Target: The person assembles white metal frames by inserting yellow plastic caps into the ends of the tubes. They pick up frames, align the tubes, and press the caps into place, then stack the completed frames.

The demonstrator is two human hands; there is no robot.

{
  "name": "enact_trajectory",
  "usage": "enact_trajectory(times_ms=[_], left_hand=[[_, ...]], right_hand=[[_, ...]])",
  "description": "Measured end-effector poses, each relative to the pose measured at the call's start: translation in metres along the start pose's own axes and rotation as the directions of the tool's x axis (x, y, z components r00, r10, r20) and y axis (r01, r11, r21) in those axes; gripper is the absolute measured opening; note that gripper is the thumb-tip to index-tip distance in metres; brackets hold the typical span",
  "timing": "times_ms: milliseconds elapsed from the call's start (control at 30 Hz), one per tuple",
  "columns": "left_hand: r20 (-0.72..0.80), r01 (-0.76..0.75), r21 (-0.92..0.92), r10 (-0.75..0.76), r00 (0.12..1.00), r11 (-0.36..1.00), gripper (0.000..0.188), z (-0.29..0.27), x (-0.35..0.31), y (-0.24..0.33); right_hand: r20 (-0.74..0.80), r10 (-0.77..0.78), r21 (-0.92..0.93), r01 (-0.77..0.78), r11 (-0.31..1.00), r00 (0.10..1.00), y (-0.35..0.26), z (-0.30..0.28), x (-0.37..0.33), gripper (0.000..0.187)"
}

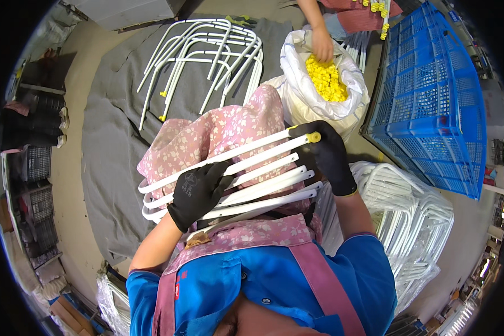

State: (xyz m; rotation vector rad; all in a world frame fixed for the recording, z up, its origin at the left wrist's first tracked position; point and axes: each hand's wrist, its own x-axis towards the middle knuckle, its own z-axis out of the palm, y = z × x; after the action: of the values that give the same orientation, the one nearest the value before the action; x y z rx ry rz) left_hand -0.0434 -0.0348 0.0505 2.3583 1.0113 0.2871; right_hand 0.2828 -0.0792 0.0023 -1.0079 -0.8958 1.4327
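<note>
Several white U-shaped metal tubes [263, 173] lie across my lap, their bends to the left and open ends to the right. My left hand [199, 189], in a black glove, is closed over the tubes near their middle. At the far right ends, my black-gloved right hand [326, 155] has its fingers closed at the top tube's tip, where a bit of yellow shows. A yellow end cap [314, 137] sits on the tube end beside those fingers. The lower tube ends are bare, with small holes near their tips. My right hand's fingers partly hide what they grip.
Ahead, more white bent tubes [207, 42] lie on a grey cloth [112, 106]. A white sack [297, 56] holds yellow caps [330, 84], with another person's hand [322, 46] reaching in. At right stand a blue crate [420, 95] and plastic-wrapped tubes [414, 215].
</note>
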Motion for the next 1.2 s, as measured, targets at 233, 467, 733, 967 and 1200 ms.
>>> enact_trajectory(times_ms=[233,467,733,967,1200], left_hand=[[0.126,0.007,-0.086,0.004,0.992,0.996,0.041,-0.016,-0.001,0.001],[-0.007,-0.191,-0.078,0.191,0.982,0.978,0.038,-0.003,-0.004,-0.014],[0.011,-0.124,0.067,0.124,0.992,0.99,0.041,0.013,-0.001,-0.016],[-0.045,-0.131,0.054,0.134,0.99,0.99,0.035,0.024,0.009,-0.015],[-0.131,-0.294,0.224,0.328,0.936,0.929,0.042,0.011,0.016,-0.006]], right_hand=[[0.551,0.266,-0.161,-0.212,0.964,0.791,-0.027,-0.011,0.017,0.035],[0.651,0.406,-0.402,-0.162,0.901,0.641,-0.036,0.027,0.039,0.043],[0.799,-0.06,-0.513,0.731,0.45,0.598,-0.036,-0.003,0.028,0.022],[-0.163,0.159,-0.334,-0.206,0.92,0.974,-0.036,-0.117,0.086,0.027],[-0.243,-0.171,-0.797,-0.096,0.597,0.955,0.045,-0.186,0.139,0.021]])
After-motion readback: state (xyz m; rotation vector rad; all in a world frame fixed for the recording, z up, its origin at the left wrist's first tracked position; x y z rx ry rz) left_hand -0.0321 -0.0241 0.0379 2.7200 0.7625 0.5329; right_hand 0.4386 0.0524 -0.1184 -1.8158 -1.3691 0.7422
